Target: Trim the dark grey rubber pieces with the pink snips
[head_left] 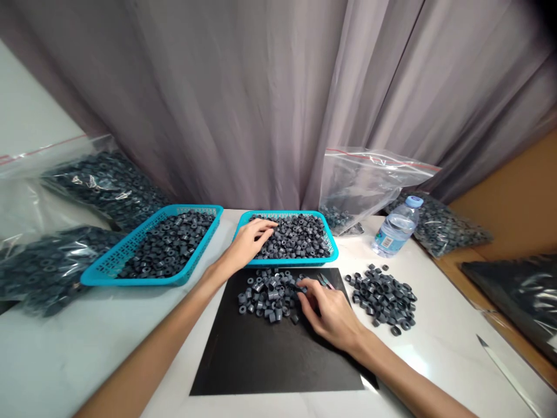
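The left hand [247,245] reaches over the near-left part of the right-hand turquoise basket [334,251], its fingers extended and its thumb slightly apart, the tips above the grey plastic rings [300,235] heaped inside. Whether those tips touch or pinch a ring cannot be told. The hand also covers part of the basket's left end.

The right hand [333,313] is at the right side of a pile of grey rings [270,296] on a black mat [278,360]. Its fingers are curled, thumb and forefinger close together at the pile's edge; what lies between them is hidden. A slim pointed tool [324,281], perhaps tweezers, shows just behind this hand, mostly covered by it.

Right of the mat, a second loose pile of rings [385,299] lies on the white surface [87,366]. Another turquoise basket [139,282] of rings stands to the left, beside filled plastic bags cut off by the left edge. A water bottle [397,229] partly hides a bag of rings [452,226] behind it. The thin pointed object [507,368] at lower right is hard to identify.
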`<act>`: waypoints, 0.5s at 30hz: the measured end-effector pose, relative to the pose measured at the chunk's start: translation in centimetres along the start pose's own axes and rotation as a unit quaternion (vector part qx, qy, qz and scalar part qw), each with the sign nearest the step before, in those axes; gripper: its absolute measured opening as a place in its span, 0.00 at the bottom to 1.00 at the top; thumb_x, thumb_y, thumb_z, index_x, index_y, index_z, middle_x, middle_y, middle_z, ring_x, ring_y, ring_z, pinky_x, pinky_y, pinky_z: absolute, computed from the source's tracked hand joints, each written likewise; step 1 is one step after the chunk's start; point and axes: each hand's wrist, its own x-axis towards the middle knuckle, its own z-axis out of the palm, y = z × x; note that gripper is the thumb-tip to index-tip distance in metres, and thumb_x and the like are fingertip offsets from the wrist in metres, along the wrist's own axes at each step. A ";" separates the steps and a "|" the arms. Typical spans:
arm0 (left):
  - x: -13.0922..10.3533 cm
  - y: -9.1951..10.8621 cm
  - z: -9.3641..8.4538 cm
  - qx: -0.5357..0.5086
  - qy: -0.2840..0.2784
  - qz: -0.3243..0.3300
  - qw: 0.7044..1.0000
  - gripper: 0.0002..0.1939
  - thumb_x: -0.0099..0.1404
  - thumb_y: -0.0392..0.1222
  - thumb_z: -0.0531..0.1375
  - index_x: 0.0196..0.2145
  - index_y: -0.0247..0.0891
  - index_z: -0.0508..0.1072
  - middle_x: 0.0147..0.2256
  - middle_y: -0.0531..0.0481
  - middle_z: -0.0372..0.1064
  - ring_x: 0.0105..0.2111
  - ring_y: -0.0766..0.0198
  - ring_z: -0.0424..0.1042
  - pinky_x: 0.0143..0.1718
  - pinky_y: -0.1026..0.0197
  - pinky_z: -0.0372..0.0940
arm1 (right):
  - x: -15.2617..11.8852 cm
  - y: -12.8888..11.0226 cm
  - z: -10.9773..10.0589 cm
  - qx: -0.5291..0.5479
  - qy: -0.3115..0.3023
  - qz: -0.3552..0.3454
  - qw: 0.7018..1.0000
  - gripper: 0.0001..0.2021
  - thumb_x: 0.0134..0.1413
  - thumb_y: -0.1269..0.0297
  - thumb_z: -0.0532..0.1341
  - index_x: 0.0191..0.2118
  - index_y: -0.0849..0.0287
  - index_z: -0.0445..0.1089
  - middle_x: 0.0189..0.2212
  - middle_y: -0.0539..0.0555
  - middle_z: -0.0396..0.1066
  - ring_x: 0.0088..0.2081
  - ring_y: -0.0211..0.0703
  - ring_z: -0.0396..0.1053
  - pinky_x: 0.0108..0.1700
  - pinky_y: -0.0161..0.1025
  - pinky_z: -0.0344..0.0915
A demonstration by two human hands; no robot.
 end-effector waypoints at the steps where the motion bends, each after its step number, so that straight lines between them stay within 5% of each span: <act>1: -0.1 0.4 0.2 -0.001 -0.004 0.015 1.000 0.19 0.73 0.48 0.50 0.52 0.40 0.74 0.54 0.44 0.72 0.55 0.55 0.72 0.59 0.51 0.67 | 0.0 0.0 0.0 -0.004 0.005 0.001 1.000 0.09 0.72 0.65 0.50 0.53 0.58 0.61 0.27 0.50 0.72 0.25 0.41 0.71 0.29 0.37 0.62; 4: -0.3 1.2 0.2 0.004 -0.016 0.048 0.999 0.20 0.75 0.45 0.47 0.58 0.44 0.70 0.62 0.47 0.66 0.63 0.57 0.63 0.66 0.49 0.57 | 0.0 0.0 -0.1 -0.010 0.012 -0.001 1.000 0.08 0.72 0.66 0.50 0.51 0.57 0.62 0.29 0.51 0.73 0.26 0.42 0.72 0.30 0.38 0.64; 6: -0.4 1.1 -0.1 0.015 -0.020 0.054 0.998 0.19 0.75 0.46 0.49 0.57 0.44 0.70 0.62 0.46 0.64 0.61 0.57 0.65 0.63 0.50 0.62 | 0.1 0.0 -0.1 -0.012 0.011 -0.005 1.000 0.08 0.72 0.66 0.49 0.51 0.57 0.62 0.30 0.52 0.74 0.27 0.43 0.73 0.31 0.38 0.64; 11: -0.5 -0.1 -0.7 0.083 -0.033 0.045 0.995 0.11 0.67 0.51 0.62 0.40 0.42 0.78 0.44 0.47 0.71 0.49 0.52 0.68 0.56 0.47 0.64 | 0.2 0.0 -0.1 -0.010 0.002 -0.015 1.000 0.08 0.72 0.67 0.49 0.50 0.58 0.62 0.32 0.53 0.75 0.29 0.42 0.74 0.32 0.37 0.65; 15: -0.1 -0.2 0.1 0.129 -0.039 0.040 0.990 0.09 0.66 0.49 0.63 0.36 0.43 0.79 0.41 0.48 0.71 0.45 0.52 0.67 0.55 0.48 0.62 | 0.3 0.0 -0.2 -0.005 -0.006 -0.015 1.000 0.07 0.72 0.69 0.50 0.49 0.57 0.63 0.34 0.54 0.76 0.32 0.43 0.75 0.33 0.37 0.66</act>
